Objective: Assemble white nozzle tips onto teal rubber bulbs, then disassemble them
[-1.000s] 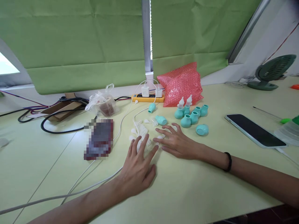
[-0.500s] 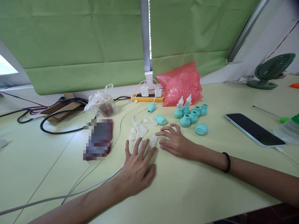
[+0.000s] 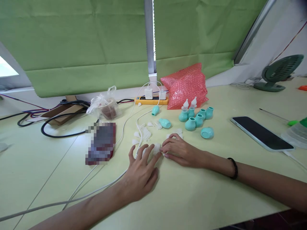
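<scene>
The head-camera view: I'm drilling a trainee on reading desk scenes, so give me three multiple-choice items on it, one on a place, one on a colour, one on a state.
1. Where does the phone lie?
A. right of the teal bulbs
B. on the pink bubble-wrap bag
C. under the left hand

2. What colour is the power strip?
A. black
B. yellow
C. teal

3. How is the right hand?
A. raised off the table
B. holding the phone
C. low on the table, fingertips at small white pieces

Answers: 1 A, it lies right of the teal bulbs. 2 B, its body shows yellow under white plugs. 3 C, its fingertips meet the white pieces beside the left hand.
</scene>
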Demonstrator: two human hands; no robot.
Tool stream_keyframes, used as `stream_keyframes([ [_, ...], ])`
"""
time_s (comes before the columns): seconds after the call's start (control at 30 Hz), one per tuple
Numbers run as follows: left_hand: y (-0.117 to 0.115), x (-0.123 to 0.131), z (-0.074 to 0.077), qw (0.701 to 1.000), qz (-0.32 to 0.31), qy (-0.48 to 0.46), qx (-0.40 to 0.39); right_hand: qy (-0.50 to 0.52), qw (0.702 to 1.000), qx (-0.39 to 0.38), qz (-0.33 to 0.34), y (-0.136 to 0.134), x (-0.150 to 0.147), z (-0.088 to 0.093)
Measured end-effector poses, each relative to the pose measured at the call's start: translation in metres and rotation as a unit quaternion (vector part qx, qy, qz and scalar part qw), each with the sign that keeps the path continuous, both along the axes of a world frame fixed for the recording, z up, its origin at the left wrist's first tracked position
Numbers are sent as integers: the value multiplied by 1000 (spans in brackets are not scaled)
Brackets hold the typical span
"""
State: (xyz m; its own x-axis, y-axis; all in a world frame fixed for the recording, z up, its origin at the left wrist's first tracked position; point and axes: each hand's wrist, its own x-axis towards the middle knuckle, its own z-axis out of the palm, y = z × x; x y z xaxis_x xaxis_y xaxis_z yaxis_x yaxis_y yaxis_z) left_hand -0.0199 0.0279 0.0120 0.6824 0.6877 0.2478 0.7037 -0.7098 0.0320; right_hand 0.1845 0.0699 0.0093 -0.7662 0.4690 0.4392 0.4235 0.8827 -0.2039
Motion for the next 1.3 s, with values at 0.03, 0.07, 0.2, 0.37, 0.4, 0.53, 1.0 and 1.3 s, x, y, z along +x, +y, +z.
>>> stream_keyframes([
  [0.03, 0, -1, 0, 1000, -10, 1, 0, 13, 1000, -1, 0, 0, 0, -1],
  [0.07, 0, -1, 0, 1000, -19, -1, 1, 28, 1000, -2, -4, 0, 0, -1],
  [0.2, 1, -2, 2, 999, -52, -12, -5, 92, 995, -12, -20, 2, -1, -4],
  [0.37, 1, -2, 3, 998, -65, -8, -22, 111, 993, -44, -3, 1, -2, -2],
  [0.4, 1, -1, 3, 998, -64, -7, -25, 117, 992, -55, 1, 0, -2, -1],
  [0.53, 0, -1, 2, 997, -67, -13, -32, 139, 985, -106, 12, -1, -2, -1],
  [1.0, 3, 0, 2, 993, -106, -40, -40, 128, 981, -144, 15, -4, -1, 0],
  [1.3, 2, -2, 1, 993, -106, -45, -42, 143, 987, -73, 27, -5, -1, 0],
])
